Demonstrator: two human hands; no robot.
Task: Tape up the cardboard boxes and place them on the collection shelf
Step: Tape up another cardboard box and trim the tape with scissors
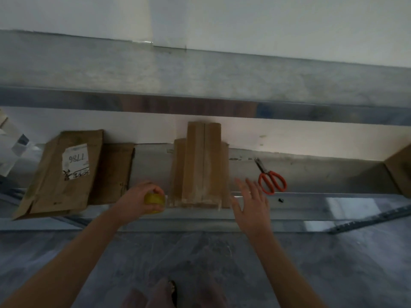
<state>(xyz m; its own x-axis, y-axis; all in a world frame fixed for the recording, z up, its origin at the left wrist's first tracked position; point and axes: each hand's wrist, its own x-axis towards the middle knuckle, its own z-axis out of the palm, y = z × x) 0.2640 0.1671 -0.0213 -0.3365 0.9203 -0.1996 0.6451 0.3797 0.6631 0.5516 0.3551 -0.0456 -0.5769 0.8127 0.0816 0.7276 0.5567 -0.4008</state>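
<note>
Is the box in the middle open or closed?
Closed: the middle box has its two top flaps lying flat and meeting along a centre seam.

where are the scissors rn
In the head view the red-handled scissors lie on the shelf, right of the cardboard box, just beyond the right hand.

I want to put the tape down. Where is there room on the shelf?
Bare shelf between the scissors and the right-edge box; narrower gap between the middle box and the dark flat box. Left end is crowded.
</note>
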